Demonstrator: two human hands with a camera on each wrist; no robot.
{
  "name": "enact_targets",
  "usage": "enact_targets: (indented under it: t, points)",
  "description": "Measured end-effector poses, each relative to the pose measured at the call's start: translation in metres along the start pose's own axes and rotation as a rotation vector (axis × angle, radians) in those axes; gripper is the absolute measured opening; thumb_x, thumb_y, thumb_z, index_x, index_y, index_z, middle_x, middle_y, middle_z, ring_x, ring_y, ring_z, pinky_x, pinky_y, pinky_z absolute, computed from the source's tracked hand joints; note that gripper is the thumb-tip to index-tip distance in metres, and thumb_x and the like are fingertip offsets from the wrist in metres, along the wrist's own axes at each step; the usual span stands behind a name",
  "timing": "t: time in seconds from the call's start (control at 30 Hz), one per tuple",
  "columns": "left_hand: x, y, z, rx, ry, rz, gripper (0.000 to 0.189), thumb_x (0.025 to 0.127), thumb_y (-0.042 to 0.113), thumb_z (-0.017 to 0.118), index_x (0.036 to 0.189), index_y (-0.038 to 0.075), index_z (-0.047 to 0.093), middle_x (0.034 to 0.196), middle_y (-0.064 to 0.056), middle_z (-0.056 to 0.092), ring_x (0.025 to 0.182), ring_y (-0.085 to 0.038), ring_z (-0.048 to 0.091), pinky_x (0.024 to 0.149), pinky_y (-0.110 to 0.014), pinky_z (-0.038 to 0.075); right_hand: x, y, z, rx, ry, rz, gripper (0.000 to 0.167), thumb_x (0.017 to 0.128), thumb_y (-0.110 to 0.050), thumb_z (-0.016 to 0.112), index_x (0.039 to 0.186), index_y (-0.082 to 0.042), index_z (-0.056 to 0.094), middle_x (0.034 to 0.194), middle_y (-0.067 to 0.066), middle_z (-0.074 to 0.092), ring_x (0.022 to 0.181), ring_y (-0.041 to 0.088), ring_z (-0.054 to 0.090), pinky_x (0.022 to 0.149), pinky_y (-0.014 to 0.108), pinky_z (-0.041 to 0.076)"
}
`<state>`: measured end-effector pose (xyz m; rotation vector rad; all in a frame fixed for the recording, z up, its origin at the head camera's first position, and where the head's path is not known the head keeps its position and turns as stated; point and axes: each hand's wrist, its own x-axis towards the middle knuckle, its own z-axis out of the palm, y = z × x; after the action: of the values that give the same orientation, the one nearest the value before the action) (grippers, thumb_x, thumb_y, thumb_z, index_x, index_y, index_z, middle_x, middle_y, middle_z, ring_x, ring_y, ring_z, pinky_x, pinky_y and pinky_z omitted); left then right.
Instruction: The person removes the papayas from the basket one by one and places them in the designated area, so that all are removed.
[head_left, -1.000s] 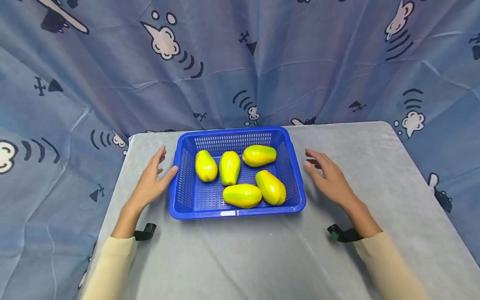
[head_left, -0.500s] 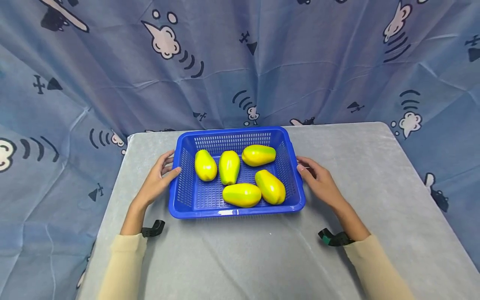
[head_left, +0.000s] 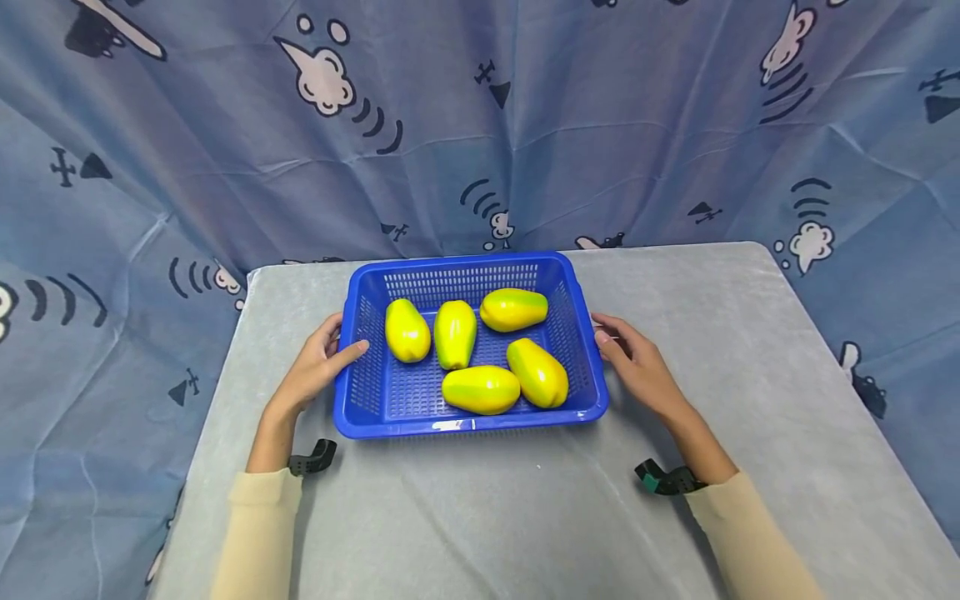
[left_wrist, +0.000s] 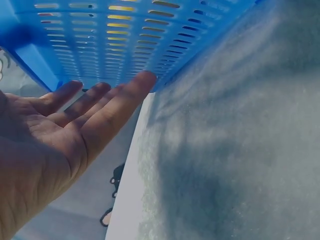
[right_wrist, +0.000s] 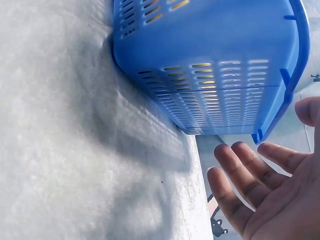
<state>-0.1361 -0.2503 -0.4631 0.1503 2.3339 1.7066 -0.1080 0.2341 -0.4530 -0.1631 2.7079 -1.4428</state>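
A blue plastic basket with slotted walls sits on the grey-covered table, holding several yellow-green papayas. My left hand is at its left side, thumb laid over the rim and fingers against the outer wall. In the left wrist view those fingers reach up along the slotted side. On the other side, my right hand has its thumb and fingertips right at the right rim. The right wrist view shows its fingers spread and slightly bent below the rim, with a gap to the slotted wall.
The grey cloth covers the table. A blue patterned curtain hangs right behind the table's back edge and down its left and right sides. Dark bands with camera mounts are on both wrists.
Both hands have moved inward to the basket's sides. The left thumb has come over the left rim, and the right hand has reached the right rim. Basket and papayas stay in place.
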Motion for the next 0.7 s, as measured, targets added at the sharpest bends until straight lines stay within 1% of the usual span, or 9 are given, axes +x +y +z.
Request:
enact_targets:
  t: [0.13, 0.23, 0.3, 0.37, 0.43, 0.5, 0.57, 0.63, 0.7]
  points:
    - [-0.001, 0.001, 0.002, -0.019, -0.014, 0.000, 0.073, 0.105, 0.022, 0.062, 0.165, 0.003, 0.026, 0.157, -0.030, 0.049, 0.133, -0.050, 0.060, 0.096, -0.028, 0.063, -0.001, 0.001, 0.001, 0.010, 0.005, 0.003, 0.053, 0.114, -0.033, 0.046, 0.158, -0.004, 0.046, 0.149, 0.025, 0.059, 0.123, 0.040, 0.065, 0.087, 0.001, 0.047]
    - [-0.001, 0.001, 0.004, -0.036, -0.020, -0.002, 0.074, 0.105, 0.021, 0.061, 0.166, 0.002, 0.024, 0.160, -0.030, 0.045, 0.137, -0.050, 0.057, 0.099, -0.028, 0.061, -0.002, 0.003, 0.003, 0.007, 0.021, -0.005, 0.052, 0.114, -0.033, 0.045, 0.157, -0.004, 0.047, 0.151, 0.023, 0.058, 0.125, 0.040, 0.064, 0.089, 0.001, 0.045]
    - [-0.001, 0.001, 0.004, -0.050, -0.019, -0.007, 0.074, 0.105, 0.020, 0.061, 0.166, 0.003, 0.024, 0.162, -0.029, 0.044, 0.138, -0.050, 0.055, 0.100, -0.027, 0.060, -0.002, 0.003, 0.004, -0.008, 0.050, -0.027, 0.050, 0.114, -0.032, 0.046, 0.156, -0.005, 0.049, 0.151, 0.023, 0.059, 0.127, 0.039, 0.063, 0.091, 0.002, 0.043]
    - [0.000, 0.000, 0.004, -0.063, -0.017, -0.010, 0.074, 0.105, 0.019, 0.061, 0.166, 0.003, 0.024, 0.162, -0.029, 0.043, 0.140, -0.051, 0.054, 0.100, -0.027, 0.060, -0.002, 0.003, 0.004, -0.024, 0.088, -0.055, 0.048, 0.113, -0.030, 0.048, 0.154, -0.005, 0.051, 0.149, 0.022, 0.060, 0.128, 0.039, 0.062, 0.094, 0.005, 0.042]
    - [0.000, 0.000, 0.004, -0.069, -0.017, -0.011, 0.073, 0.105, 0.019, 0.061, 0.166, 0.003, 0.025, 0.162, -0.028, 0.043, 0.140, -0.051, 0.054, 0.100, -0.027, 0.060, -0.001, 0.001, 0.003, -0.043, 0.128, -0.081, 0.046, 0.112, -0.028, 0.050, 0.152, -0.005, 0.053, 0.148, 0.022, 0.062, 0.130, 0.038, 0.061, 0.097, 0.013, 0.042]
    - [0.000, 0.000, 0.005, -0.071, -0.019, -0.007, 0.073, 0.105, 0.019, 0.060, 0.166, 0.003, 0.024, 0.162, -0.029, 0.043, 0.140, -0.051, 0.053, 0.102, -0.030, 0.060, 0.000, -0.003, 0.001, -0.055, 0.149, -0.101, 0.045, 0.112, -0.027, 0.051, 0.151, -0.005, 0.054, 0.147, 0.022, 0.062, 0.131, 0.039, 0.060, 0.102, 0.025, 0.046]
    - [0.000, 0.000, 0.005, -0.071, -0.020, -0.007, 0.073, 0.105, 0.019, 0.060, 0.166, 0.003, 0.024, 0.162, -0.029, 0.043, 0.140, -0.051, 0.053, 0.104, -0.035, 0.060, 0.001, -0.008, -0.001, -0.061, 0.151, -0.111, 0.045, 0.111, -0.027, 0.052, 0.151, -0.005, 0.054, 0.148, 0.022, 0.061, 0.132, 0.040, 0.059, 0.107, 0.041, 0.049]
    - [-0.001, 0.000, 0.004, -0.067, -0.021, -0.008, 0.074, 0.105, 0.020, 0.060, 0.167, 0.003, 0.023, 0.163, -0.029, 0.043, 0.140, -0.051, 0.053, 0.106, -0.039, 0.060, 0.002, -0.012, -0.002, -0.067, 0.144, -0.121, 0.046, 0.111, -0.026, 0.053, 0.151, -0.004, 0.054, 0.149, 0.023, 0.060, 0.133, 0.042, 0.058, 0.107, 0.055, 0.050]
    - [-0.002, -0.001, 0.003, -0.072, -0.020, -0.013, 0.074, 0.105, 0.020, 0.060, 0.167, 0.004, 0.023, 0.163, -0.029, 0.043, 0.140, -0.051, 0.054, 0.106, -0.042, 0.059, 0.004, -0.017, -0.004, -0.068, 0.136, -0.137, 0.045, 0.110, -0.024, 0.055, 0.151, -0.003, 0.054, 0.148, 0.024, 0.059, 0.133, 0.043, 0.058, 0.107, 0.063, 0.050]
